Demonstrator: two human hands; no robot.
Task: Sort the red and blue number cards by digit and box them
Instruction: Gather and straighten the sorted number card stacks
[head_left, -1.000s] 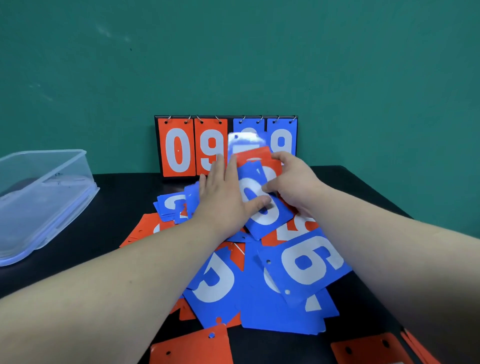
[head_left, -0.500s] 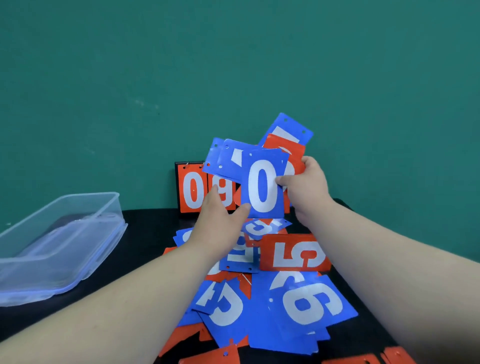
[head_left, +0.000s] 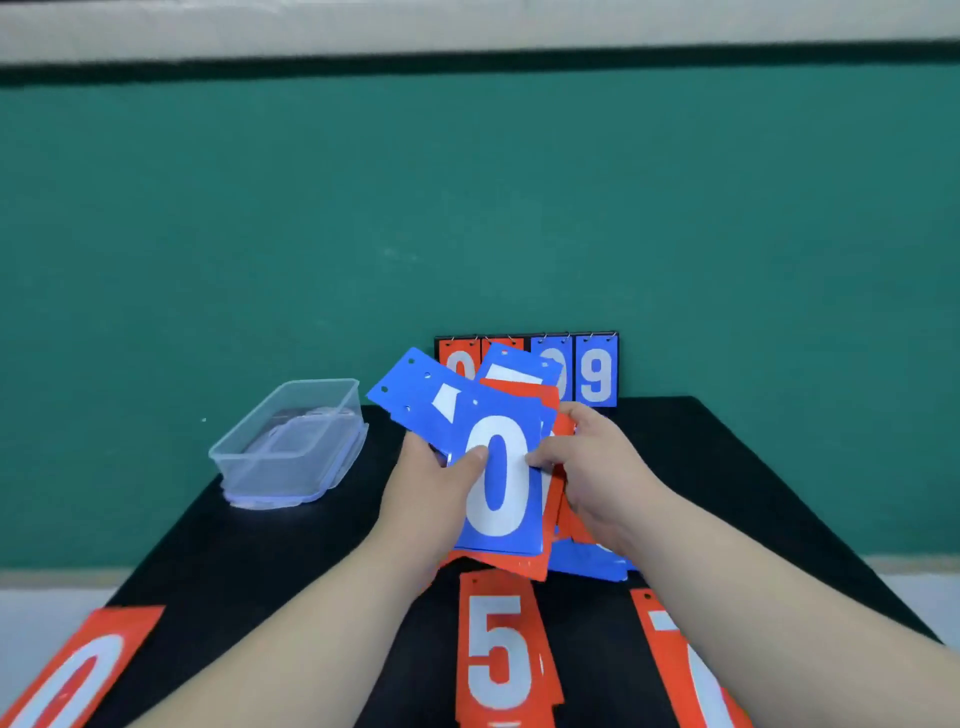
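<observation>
Left hand (head_left: 431, 483), right hand (head_left: 597, 467) both pinch fanned cards (head_left: 498, 483), upright; box (head_left: 291, 441) off left, nearer left hand.

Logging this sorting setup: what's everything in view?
held card stack: several, blue and red, both hands
red 5 card: one, red, table, near middle
red 0 card: one, red, table's near left corner
partly hidden red card: one, red, beside right forearm
loose blue cards: count unclear, blue, table under right hand
box: one, clear, far left
scoreboard: one, red and blue, table's back edge
table: one, black
wall: one, green, behind
left hand: grips stack's left edge
right hand: pinches stack's right edge
</observation>
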